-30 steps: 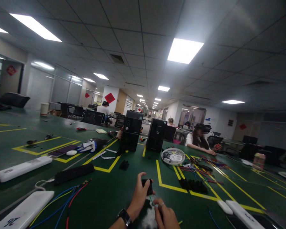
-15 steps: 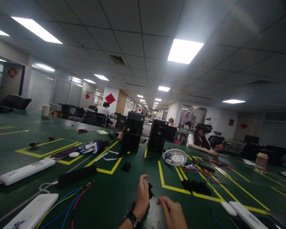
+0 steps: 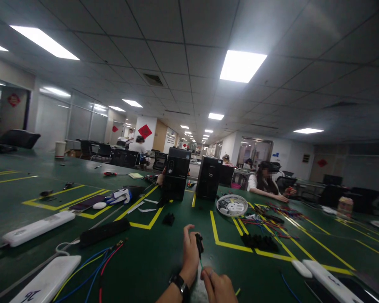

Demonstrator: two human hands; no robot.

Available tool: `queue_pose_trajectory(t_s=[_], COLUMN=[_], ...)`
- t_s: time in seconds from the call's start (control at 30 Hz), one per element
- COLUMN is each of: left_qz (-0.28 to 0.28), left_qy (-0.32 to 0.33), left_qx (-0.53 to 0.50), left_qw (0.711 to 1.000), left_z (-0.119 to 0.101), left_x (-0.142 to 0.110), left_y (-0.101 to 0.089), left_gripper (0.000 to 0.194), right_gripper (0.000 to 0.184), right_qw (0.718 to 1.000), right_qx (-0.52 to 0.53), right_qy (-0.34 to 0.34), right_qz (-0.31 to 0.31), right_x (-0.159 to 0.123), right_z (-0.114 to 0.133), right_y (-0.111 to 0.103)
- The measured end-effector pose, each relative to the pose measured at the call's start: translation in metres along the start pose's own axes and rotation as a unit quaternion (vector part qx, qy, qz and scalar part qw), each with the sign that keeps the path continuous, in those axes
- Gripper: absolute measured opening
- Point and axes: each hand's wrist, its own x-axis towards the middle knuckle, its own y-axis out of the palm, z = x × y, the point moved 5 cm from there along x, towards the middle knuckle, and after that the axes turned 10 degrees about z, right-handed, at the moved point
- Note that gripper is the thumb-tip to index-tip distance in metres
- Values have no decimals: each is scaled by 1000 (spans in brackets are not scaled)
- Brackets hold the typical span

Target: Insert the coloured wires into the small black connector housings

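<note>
At the bottom centre of the head view, my left hand (image 3: 190,254), with a dark watch on the wrist, is closed around a small black part (image 3: 199,242). My right hand (image 3: 219,287) sits just below and to the right, its thumb and finger pinching a thin green wire (image 3: 202,264). The wire runs up to the lower end of the black part; whether it is seated inside cannot be made out. A yellow-green wire end (image 3: 238,291) pokes out beside my right hand.
Blue, yellow and red wires (image 3: 104,263) lie at left near white power strips (image 3: 39,227). Ahead stand two black boxes (image 3: 177,173) and a white basket (image 3: 231,205). A pile of black parts (image 3: 260,243) and tangled wires lie right. Another person (image 3: 267,183) sits across the table.
My right hand has moved left, closer to my left hand. The green wire between the hands now shows, and the black part is more upright. The view has shifted slightly.
</note>
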Motion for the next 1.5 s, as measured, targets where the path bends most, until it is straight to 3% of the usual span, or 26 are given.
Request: queue_pose_trajectory(t_s=[0.07,0.13,0.27,0.33,0.4,0.5,0.57,0.63,0.73,0.83,1.03,1.17,1.3,1.4,1.5], left_qz=[7,-3,0,17,43,79,81,63,17,-6,56,84,116,84,33], left_qy=[1,-37,-103,-71,-2,103,126,100,2,-66,11,-17,-58,-75,-95], left_qx=[3,-47,-146,-105,1,145,166,135,4,-103,24,16,-6,-8,-73], left_qw=[1000,998,984,992,999,981,975,984,1000,992,998,996,992,994,992], left_z=[0,4,3,-5,-17,-30,-30,-25,-14,-9,-25,-18,-4,5,8], left_x=[-1,-1,0,1,1,-2,-4,-2,1,0,-2,-9,-15,-13,-9], left_y=[0,1,4,1,-6,-13,-13,-10,-4,0,-1,5,12,10,7], left_gripper=[27,26,25,26,25,22,21,22,24,25,25,30,41,46,42], right_gripper=[62,61,50,47,48,50,51,51,54,57,57,53,47,37,34], right_qw=[1000,1000,998,996,995,991,986,984,993,998,997,995,997,998,996], right_qx=[-4,4,66,84,95,130,157,167,117,61,73,102,72,44,73], right_qy=[3,-1,2,13,23,35,49,57,28,5,14,6,4,15,40], right_qz=[-5,-4,11,17,17,1,-23,-41,-16,13,-9,-10,3,32,36], right_x=[-1,0,4,4,3,4,6,8,9,7,4,2,-1,-1,0], right_z=[2,4,8,11,15,16,15,13,15,17,7,1,2,5,9], right_y=[8,9,-8,-17,-26,-41,-51,-54,-39,-16,-7,-8,6,12,0])
